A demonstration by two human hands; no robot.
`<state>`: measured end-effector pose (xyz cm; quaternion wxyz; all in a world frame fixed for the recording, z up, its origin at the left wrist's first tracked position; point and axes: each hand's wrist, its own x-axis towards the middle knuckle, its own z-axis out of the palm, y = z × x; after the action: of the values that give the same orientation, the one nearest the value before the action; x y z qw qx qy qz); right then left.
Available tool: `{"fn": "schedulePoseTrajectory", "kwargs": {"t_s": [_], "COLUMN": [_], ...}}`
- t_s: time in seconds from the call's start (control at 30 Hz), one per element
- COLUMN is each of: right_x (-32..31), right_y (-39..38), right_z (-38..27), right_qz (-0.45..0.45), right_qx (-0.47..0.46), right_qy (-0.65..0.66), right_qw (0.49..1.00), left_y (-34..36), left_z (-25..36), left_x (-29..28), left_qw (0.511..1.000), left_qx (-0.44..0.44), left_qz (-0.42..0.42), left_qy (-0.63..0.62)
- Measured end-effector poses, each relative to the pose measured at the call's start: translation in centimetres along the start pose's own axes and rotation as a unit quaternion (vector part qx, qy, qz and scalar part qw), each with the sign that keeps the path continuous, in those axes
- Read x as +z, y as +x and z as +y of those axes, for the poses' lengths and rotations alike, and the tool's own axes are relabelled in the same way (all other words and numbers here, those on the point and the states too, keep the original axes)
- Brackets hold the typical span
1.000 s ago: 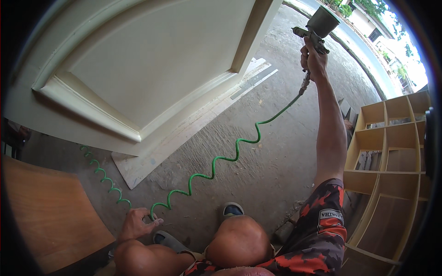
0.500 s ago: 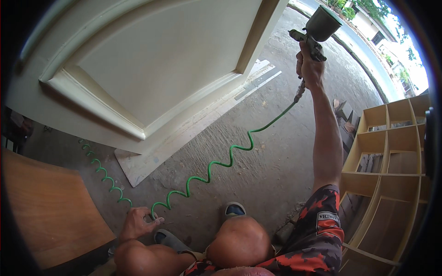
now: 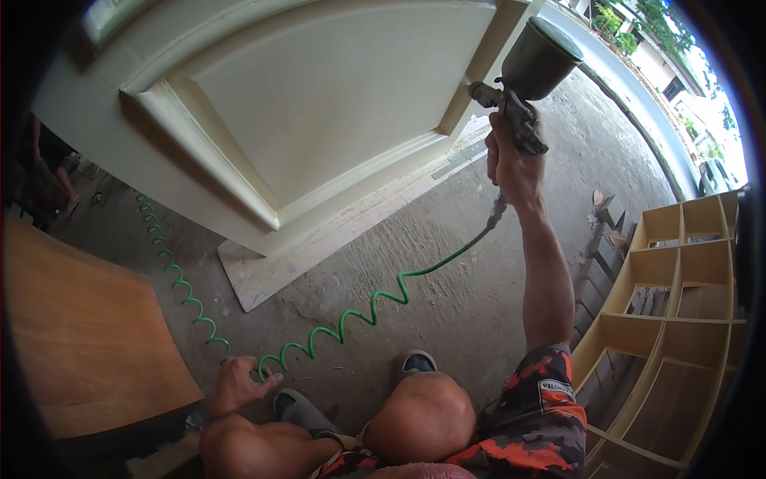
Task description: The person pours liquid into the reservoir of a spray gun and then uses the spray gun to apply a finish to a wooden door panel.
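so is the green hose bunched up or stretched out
Stretched out: the green hose shows widely spaced loops between the left hand and spray gun.

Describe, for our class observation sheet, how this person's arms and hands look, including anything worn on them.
The left hand and right hand are both ungloved, and no watch shows. The right forearm is bare below a short, loose sleeve, patterned in black, grey and red camouflage-like patches, with a pale rectangular label.
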<state>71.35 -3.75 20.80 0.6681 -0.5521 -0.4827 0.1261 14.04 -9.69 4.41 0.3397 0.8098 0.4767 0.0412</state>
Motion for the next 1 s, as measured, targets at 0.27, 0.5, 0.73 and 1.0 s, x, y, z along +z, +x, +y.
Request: {"fn": "schedulePoseTrajectory", "kwargs": {"t_s": [0.27, 0.5, 0.73, 1.0], "right_x": [5.8, 9.8, 14.6, 17.8], "right_y": [-6.0, -10.3, -14.0, -15.5], "right_z": [-2.6, -4.5, -6.4, -8.5], "right_qz": [-0.053, -0.109, -0.165, -0.227], "right_qx": [0.031, 0.023, 0.015, -0.082], "right_qy": [0.010, -0.003, 0.046, -0.004], "right_qw": [0.998, 0.994, 0.985, 0.970], "left_y": [-2.2, -2.9, -4.5, -5.1], "left_z": [-3.4, -4.5, -5.9, -2.4], "left_x": [0.4, 1.0, 1.1, 0.0], "left_qw": [0.996, 0.990, 0.984, 0.981], "left_qx": [-0.071, -0.105, -0.150, -0.170], "left_qz": [0.005, 0.002, 0.019, 0.002], "left_qy": [0.047, 0.091, 0.099, 0.093]}}
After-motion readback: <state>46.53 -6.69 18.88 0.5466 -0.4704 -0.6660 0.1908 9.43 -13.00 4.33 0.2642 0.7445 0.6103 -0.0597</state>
